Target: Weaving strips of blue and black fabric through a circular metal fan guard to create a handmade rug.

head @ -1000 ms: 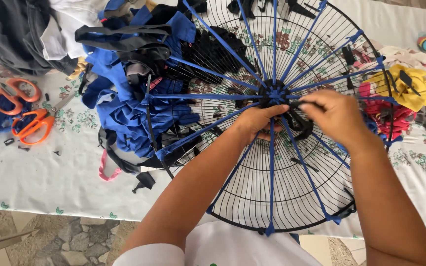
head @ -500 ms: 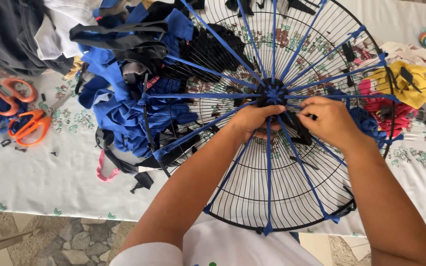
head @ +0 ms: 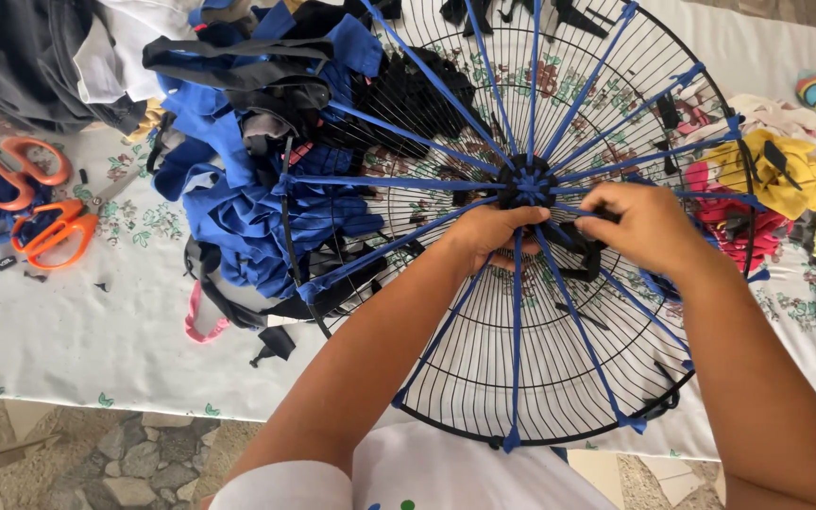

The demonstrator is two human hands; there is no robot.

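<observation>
While both hands meet just below the hub of the black wire fan guard [head: 521, 397], the left hand [head: 488, 231] has its fingers curled and pressed together around a dark strip of fabric [head: 573, 247] at the centre, and the right hand [head: 644, 225] pinches the same strip between thumb and fingertips just to the right of the hub. Exactly how the strip runs under the fingers cannot be told. The guard lies flat on the white flowered tablecloth [head: 77, 331], its round face turned up to the camera, its near rim hanging over the table's near edge toward the person's white shirt [head: 446, 477]. Being round, it has no long axis; its blue fabric strips [head: 517, 331] run out from the hub to the rim like spokes, each tied at the outer ring. To the left of the guard, partly under its far-left rim, sits a heap of blue and black cloth scraps [head: 247, 189]. Further left lie 2 pairs of orange-handled scissors [head: 35, 203], well apart from the hands. To the right, beyond the rim, lie yellow and pink scraps [head: 772, 175].
</observation>
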